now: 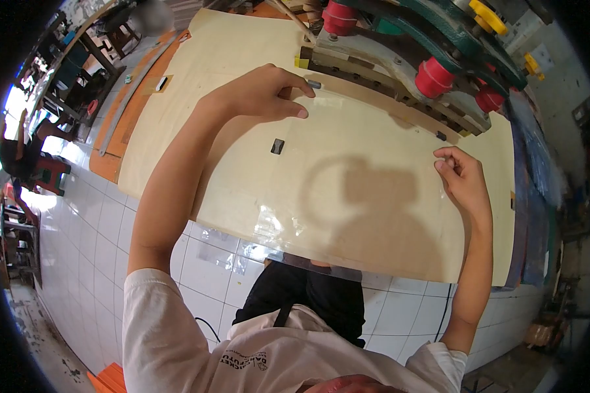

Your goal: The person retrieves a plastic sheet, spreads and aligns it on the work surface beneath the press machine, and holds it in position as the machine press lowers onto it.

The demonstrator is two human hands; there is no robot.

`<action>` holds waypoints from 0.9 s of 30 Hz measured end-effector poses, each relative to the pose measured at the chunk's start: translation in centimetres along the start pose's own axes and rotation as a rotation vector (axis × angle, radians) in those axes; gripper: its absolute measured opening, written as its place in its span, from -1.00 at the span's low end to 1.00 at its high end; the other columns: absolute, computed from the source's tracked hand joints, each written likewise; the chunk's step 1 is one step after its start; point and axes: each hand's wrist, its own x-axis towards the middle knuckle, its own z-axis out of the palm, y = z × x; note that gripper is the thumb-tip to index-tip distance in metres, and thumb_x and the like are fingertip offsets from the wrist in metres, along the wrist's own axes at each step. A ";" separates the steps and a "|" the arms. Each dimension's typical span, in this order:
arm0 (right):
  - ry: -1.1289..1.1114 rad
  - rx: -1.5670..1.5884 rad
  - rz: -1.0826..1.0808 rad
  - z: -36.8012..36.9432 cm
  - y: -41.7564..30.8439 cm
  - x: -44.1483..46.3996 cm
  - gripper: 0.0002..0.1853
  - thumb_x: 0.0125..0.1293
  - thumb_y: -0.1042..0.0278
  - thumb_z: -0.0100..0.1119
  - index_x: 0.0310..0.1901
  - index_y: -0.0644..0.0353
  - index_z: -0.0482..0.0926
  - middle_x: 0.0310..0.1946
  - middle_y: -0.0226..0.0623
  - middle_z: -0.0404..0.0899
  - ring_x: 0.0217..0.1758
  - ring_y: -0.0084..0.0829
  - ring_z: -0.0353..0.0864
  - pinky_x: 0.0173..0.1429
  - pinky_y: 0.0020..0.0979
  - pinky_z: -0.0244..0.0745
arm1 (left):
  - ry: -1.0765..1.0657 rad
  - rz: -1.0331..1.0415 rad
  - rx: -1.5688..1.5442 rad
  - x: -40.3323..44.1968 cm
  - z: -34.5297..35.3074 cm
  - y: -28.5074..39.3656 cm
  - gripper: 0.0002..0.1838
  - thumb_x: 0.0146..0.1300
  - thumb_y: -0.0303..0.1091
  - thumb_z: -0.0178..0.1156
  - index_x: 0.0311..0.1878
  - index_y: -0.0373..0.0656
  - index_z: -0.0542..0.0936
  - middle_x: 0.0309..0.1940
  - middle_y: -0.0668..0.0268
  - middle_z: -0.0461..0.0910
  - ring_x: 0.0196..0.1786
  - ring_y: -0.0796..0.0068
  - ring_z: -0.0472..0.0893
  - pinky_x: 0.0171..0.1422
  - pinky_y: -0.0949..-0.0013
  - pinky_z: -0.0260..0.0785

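My left hand (267, 93) hovers over the pale sheet (256, 183), thumb and fingers apart, its fingertips beside a small dark block (314, 84) near the press bar. Nothing shows between its fingers. On the right, my right hand (462, 175) is over the sheet with curled fingers and the thumb near the index finger; whether it holds something small I cannot make out. Just above it, another small dark block (441, 136) lies by the bar. A black block (277, 146) rests on the sheet below my left hand.
A green machine (432, 39) with red cylinders (434, 77) and a long bar (387, 85) spans the upper right. A metal ruler (128, 98) lies on the orange surface at left. Clear plastic sheets (534, 157) hang at right. A person (21, 147) sits far left.
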 end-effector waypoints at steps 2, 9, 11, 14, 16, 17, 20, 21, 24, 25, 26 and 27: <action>0.001 -0.010 -0.014 0.0 0.4 0.1 -0.80 0.44 0.48 0.35 0.03 0.33 0.73 -0.55 -0.59 0.37 -0.47 -0.71 0.30 -0.34 -0.52 0.27 | 0.002 0.011 0.013 0.0 0.0 0.0 -0.53 0.35 -0.21 0.52 0.24 -0.24 0.73 -0.55 0.33 0.54 -0.48 0.51 0.52 -0.33 0.30 0.38; -0.001 0.013 0.006 0.0 -0.2 -0.1 -0.81 0.45 0.47 0.34 0.02 0.33 0.73 -0.57 -0.59 0.38 -0.50 -0.70 0.31 -0.35 -0.50 0.28 | -0.011 -0.005 0.018 0.0 0.0 0.0 -0.52 0.36 -0.20 0.51 0.25 -0.25 0.72 -0.53 0.31 0.59 -0.48 0.48 0.55 -0.33 0.28 0.40; 0.005 0.004 -0.007 0.1 -0.3 -0.2 -0.82 0.45 0.47 0.34 0.02 0.33 0.73 -0.58 -0.58 0.37 -0.50 -0.70 0.31 -0.36 -0.50 0.28 | -0.011 -0.012 0.015 0.0 0.0 0.1 -0.52 0.36 -0.20 0.51 0.25 -0.25 0.72 -0.53 0.30 0.59 -0.49 0.47 0.55 -0.33 0.28 0.40; 0.016 -0.019 -0.034 0.1 -0.2 -0.2 -0.81 0.45 0.47 0.34 0.01 0.34 0.73 -0.58 -0.56 0.38 -0.51 -0.69 0.32 -0.36 -0.49 0.28 | 0.005 0.022 0.050 0.0 0.0 0.2 -0.54 0.37 -0.21 0.49 0.23 -0.25 0.72 -0.54 0.28 0.60 -0.49 0.45 0.55 -0.33 0.28 0.41; 0.018 -0.034 -0.045 0.1 -0.2 -0.3 -0.81 0.45 0.46 0.35 0.01 0.34 0.72 -0.58 -0.55 0.38 -0.51 -0.69 0.32 -0.37 -0.49 0.28 | 0.001 0.005 0.067 -0.2 0.0 0.7 -0.57 0.37 -0.22 0.48 0.21 -0.25 0.72 -0.53 0.23 0.63 -0.48 0.41 0.59 -0.31 0.25 0.44; 0.020 -0.049 -0.060 0.1 -0.3 -0.3 -0.81 0.44 0.45 0.35 0.01 0.34 0.73 -0.59 -0.53 0.38 -0.51 -0.68 0.33 -0.37 -0.49 0.28 | -0.002 0.005 0.065 -0.1 0.1 0.7 -0.57 0.37 -0.22 0.48 0.21 -0.25 0.72 -0.53 0.23 0.63 -0.48 0.41 0.59 -0.31 0.25 0.44; 0.030 -0.081 -0.078 0.2 -0.6 -0.4 -0.80 0.44 0.44 0.37 0.01 0.33 0.73 -0.59 -0.51 0.39 -0.51 -0.68 0.34 -0.37 -0.48 0.29 | 0.026 0.034 0.085 -0.1 0.4 0.6 -0.57 0.38 -0.21 0.47 0.21 -0.25 0.72 -0.53 0.18 0.66 -0.47 0.37 0.62 -0.29 0.23 0.46; 0.040 -0.098 -0.084 0.2 -0.7 -0.4 -0.79 0.43 0.43 0.37 0.02 0.33 0.73 -0.58 -0.51 0.39 -0.51 -0.67 0.34 -0.37 -0.47 0.30 | 0.026 0.030 0.095 -0.1 0.4 0.6 -0.56 0.38 -0.21 0.47 0.22 -0.24 0.72 -0.52 0.18 0.67 -0.46 0.35 0.64 -0.28 0.23 0.47; 0.041 -0.106 -0.071 0.2 -0.7 -0.3 -0.80 0.43 0.44 0.37 0.01 0.33 0.73 -0.59 -0.51 0.39 -0.50 -0.67 0.34 -0.36 -0.47 0.30 | 0.021 0.019 0.092 -0.1 0.3 0.7 -0.55 0.38 -0.21 0.46 0.23 -0.24 0.71 -0.52 0.19 0.67 -0.45 0.34 0.65 -0.27 0.22 0.48; 0.042 -0.106 -0.073 0.2 -0.7 -0.2 -0.80 0.43 0.44 0.37 0.01 0.33 0.73 -0.59 -0.51 0.39 -0.50 -0.67 0.34 -0.36 -0.47 0.30 | 0.016 0.013 0.080 -0.2 0.3 0.8 -0.55 0.38 -0.21 0.46 0.24 -0.24 0.71 -0.52 0.19 0.67 -0.45 0.33 0.64 -0.27 0.21 0.48; 0.034 -0.085 -0.052 0.2 -0.5 -0.2 -0.80 0.44 0.44 0.37 0.01 0.33 0.73 -0.58 -0.51 0.39 -0.50 -0.68 0.34 -0.36 -0.48 0.31 | 0.017 0.013 0.081 -0.2 0.3 0.9 -0.55 0.38 -0.21 0.46 0.24 -0.24 0.71 -0.52 0.19 0.67 -0.45 0.33 0.64 -0.27 0.21 0.48; 0.027 -0.064 -0.031 0.2 -0.3 -0.1 -0.80 0.44 0.44 0.37 0.01 0.33 0.73 -0.58 -0.51 0.39 -0.50 -0.68 0.34 -0.36 -0.48 0.31 | 0.020 0.001 0.082 -0.3 0.3 1.0 -0.55 0.38 -0.21 0.46 0.24 -0.24 0.71 -0.52 0.19 0.66 -0.45 0.33 0.64 -0.27 0.21 0.47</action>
